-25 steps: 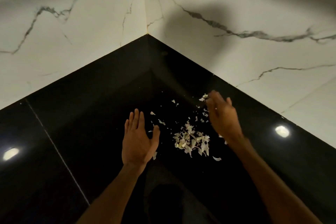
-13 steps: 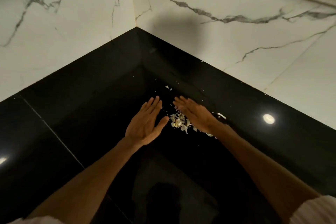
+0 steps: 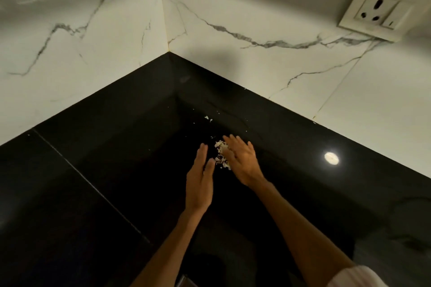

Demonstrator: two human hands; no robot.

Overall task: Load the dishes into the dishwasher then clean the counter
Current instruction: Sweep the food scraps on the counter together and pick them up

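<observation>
Glossy black stone counter (image 3: 98, 193), corner section under white grey-veined marble wall tiles (image 3: 268, 72). Small heap of pale, flaky food scraps (image 3: 221, 155) lies between both hands. Left hand (image 3: 200, 184) edge-on, fingers straight and pressed together, tips just left of heap. Right hand (image 3: 241, 161) fingers straight, slightly spread, covering heap's right side. A few stray flakes (image 3: 208, 118) sit nearer the corner.
</observation>
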